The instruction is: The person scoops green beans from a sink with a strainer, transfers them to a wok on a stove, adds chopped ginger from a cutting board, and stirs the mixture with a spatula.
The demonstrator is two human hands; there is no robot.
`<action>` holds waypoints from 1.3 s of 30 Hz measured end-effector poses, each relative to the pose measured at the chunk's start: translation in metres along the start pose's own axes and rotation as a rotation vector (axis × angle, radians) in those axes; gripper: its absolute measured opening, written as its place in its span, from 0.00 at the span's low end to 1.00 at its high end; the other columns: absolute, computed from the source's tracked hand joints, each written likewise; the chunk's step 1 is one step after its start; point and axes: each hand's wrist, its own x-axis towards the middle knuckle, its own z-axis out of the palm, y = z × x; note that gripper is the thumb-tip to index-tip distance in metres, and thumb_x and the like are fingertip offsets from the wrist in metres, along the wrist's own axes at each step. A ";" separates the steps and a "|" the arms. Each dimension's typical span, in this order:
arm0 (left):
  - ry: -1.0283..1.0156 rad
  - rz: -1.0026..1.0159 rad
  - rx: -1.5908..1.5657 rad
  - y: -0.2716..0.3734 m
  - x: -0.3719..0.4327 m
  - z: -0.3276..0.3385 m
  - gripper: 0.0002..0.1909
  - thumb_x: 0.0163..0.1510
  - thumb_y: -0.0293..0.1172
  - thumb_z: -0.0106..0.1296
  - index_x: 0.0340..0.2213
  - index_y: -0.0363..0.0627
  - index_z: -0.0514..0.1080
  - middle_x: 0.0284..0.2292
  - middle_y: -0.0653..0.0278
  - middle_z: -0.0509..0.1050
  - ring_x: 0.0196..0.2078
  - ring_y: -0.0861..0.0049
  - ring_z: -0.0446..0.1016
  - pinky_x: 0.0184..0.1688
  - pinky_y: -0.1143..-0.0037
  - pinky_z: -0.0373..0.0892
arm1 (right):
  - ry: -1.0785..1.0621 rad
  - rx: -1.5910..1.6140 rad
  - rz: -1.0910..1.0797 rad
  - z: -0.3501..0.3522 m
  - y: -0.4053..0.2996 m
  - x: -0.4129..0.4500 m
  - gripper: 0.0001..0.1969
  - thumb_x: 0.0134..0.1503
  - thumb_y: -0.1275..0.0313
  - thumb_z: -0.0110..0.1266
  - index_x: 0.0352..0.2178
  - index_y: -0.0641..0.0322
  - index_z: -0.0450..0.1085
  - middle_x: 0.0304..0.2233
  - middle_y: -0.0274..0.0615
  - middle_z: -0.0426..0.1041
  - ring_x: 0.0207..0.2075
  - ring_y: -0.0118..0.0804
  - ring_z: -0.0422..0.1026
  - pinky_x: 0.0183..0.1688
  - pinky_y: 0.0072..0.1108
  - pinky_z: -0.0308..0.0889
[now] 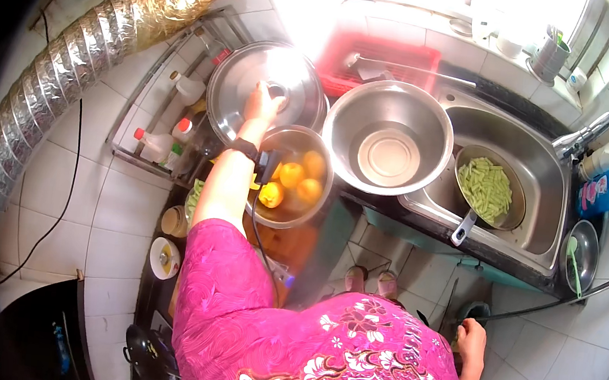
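Observation:
My left hand [263, 104] grips the knob of a round stainless steel lid [238, 80] beside the tiled corner. Below that wrist, a metal bowl [317, 213] holds several orange-yellow fruits or vegetables [292, 175], partly behind my forearm. A large steel basin [388, 157], with nothing solid visible inside, stands to the right. In the sink, a handled pan [519, 212] contains cut green vegetable pieces [484, 189]. My right hand [471, 336] hangs low by my side with curled fingers; whether it holds something cannot be told.
A red plastic basket [333, 76] bears a long-handled utensil. Bottles stand on a wall rack [148, 84] at left. The faucet [585, 136], a blue soap bottle [599, 193] and a small metal bowl [580, 258] are around the sink [547, 238]. A small white bowl [165, 259] stands lower left.

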 end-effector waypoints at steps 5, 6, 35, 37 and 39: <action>-0.013 -0.168 -0.327 -0.023 -0.003 -0.028 0.30 0.43 0.34 0.59 0.46 0.38 0.61 0.18 0.60 0.71 0.12 0.79 0.69 0.12 0.79 0.63 | -0.117 0.326 -0.166 -0.055 -0.045 0.033 0.10 0.46 0.76 0.54 0.32 0.69 0.69 0.29 0.51 0.72 0.31 0.43 0.72 0.35 0.26 0.66; -0.017 -0.200 -0.409 -0.014 -0.011 -0.044 0.30 0.45 0.34 0.59 0.47 0.36 0.59 0.18 0.63 0.70 0.11 0.80 0.68 0.11 0.80 0.62 | -0.133 0.418 -0.184 -0.067 -0.060 0.040 0.10 0.46 0.76 0.53 0.33 0.69 0.68 0.29 0.49 0.72 0.31 0.41 0.72 0.35 0.25 0.66; 0.116 -1.109 -0.947 -0.082 -0.703 -0.198 0.13 0.53 0.31 0.49 0.39 0.38 0.67 0.26 0.64 0.71 0.22 0.83 0.70 0.23 0.82 0.66 | -0.053 -0.075 -1.515 0.227 -0.364 -0.002 0.17 0.49 0.72 0.51 0.40 0.68 0.63 0.40 0.54 0.64 0.41 0.54 0.64 0.42 0.36 0.63; 0.216 -1.177 -1.013 -0.099 -0.727 -0.209 0.14 0.54 0.35 0.48 0.40 0.40 0.67 0.27 0.64 0.72 0.25 0.81 0.71 0.27 0.81 0.68 | 0.034 -0.210 -1.487 0.238 -0.376 -0.012 0.15 0.49 0.74 0.49 0.40 0.67 0.63 0.39 0.53 0.65 0.41 0.52 0.64 0.40 0.35 0.64; 0.544 -1.244 -1.069 -0.118 -0.754 -0.216 0.15 0.54 0.37 0.48 0.40 0.41 0.67 0.29 0.63 0.72 0.26 0.80 0.72 0.28 0.80 0.68 | -0.133 -0.365 -1.332 0.244 -0.391 -0.022 0.15 0.46 0.75 0.50 0.38 0.64 0.63 0.38 0.51 0.65 0.42 0.50 0.65 0.39 0.35 0.65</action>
